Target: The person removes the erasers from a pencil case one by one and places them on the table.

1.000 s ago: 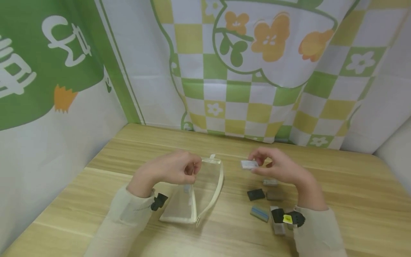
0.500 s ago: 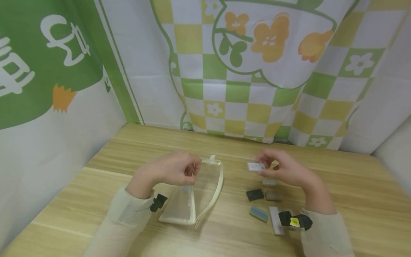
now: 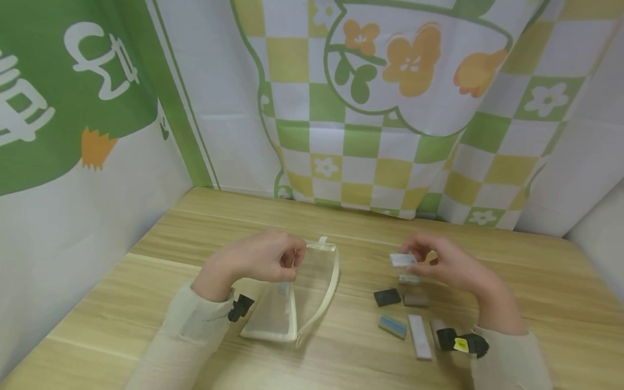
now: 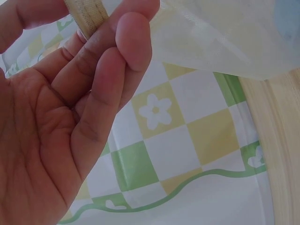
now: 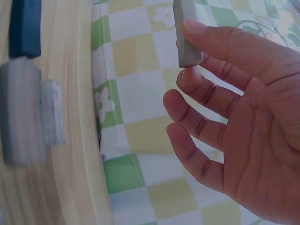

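Note:
My left hand (image 3: 268,257) pinches the zippered edge of a cream mesh pouch (image 3: 312,319), whose mouth is held up and apart. In the left wrist view, the zipper tape (image 4: 89,16) passes between the thumb side and fingers. My right hand (image 3: 450,262) holds a small white eraser-like block (image 3: 402,260) between thumb and fingertips, raised over the table. The right wrist view shows the block (image 5: 188,37) under the thumb, the other fingers loosely bent below. Below that hand lie a small pale block (image 3: 409,279), a black block (image 3: 387,297) and a brown-grey block (image 3: 416,299).
Nearer the front lie a blue-striped block (image 3: 392,326), a long white block (image 3: 420,337) and a brownish block (image 3: 437,326) partly behind the right wrist camera. A patterned curtain (image 3: 361,179) hangs along the back edge of the wooden table (image 3: 161,303).
My right hand has moved right and slightly toward me with the white block, away from the pouch. More of the long white block shows. My left hand and the pouch have stayed put.

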A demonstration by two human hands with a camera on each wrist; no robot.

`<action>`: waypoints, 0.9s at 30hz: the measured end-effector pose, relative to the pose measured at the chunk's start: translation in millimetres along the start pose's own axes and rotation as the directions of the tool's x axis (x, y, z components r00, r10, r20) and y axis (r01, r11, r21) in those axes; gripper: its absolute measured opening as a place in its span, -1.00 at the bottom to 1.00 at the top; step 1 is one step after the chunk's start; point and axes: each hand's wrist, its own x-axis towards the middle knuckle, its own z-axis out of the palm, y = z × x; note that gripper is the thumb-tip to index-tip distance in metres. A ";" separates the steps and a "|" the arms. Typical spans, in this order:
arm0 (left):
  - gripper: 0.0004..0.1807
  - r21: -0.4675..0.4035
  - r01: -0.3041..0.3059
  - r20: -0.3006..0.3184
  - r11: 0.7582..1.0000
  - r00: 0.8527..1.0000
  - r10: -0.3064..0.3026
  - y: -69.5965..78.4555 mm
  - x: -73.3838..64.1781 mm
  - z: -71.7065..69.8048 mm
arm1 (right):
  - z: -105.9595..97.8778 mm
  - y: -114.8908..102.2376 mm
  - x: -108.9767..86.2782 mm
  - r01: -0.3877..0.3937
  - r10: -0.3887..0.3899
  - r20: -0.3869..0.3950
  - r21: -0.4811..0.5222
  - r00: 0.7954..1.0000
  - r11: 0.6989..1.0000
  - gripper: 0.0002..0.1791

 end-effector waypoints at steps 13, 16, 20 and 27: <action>-0.94 0.005 -0.004 0.006 1.000 1.000 0.004 -0.9 1.8 1.7 | -4.4 11.3 -13.0 -0.022 0.022 0.004 -0.043 1.000 0.999 -0.76; -0.93 0.004 -0.001 0.015 1.000 1.000 0.001 -0.5 2.4 2.1 | -4.0 13.0 -13.2 -0.014 0.015 0.008 -0.055 1.000 0.998 -0.77; -0.92 0.015 -0.001 0.014 1.000 1.000 0.001 -0.5 2.7 2.2 | -4.5 17.7 -14.7 -0.008 0.009 0.002 -0.064 1.000 0.998 -0.77; -0.93 -0.008 0.005 0.013 1.000 1.000 -0.005 -2.5 1.7 2.9 | -9.1 30.6 -22.5 0.008 -0.010 -0.019 -0.080 1.000 0.997 -0.76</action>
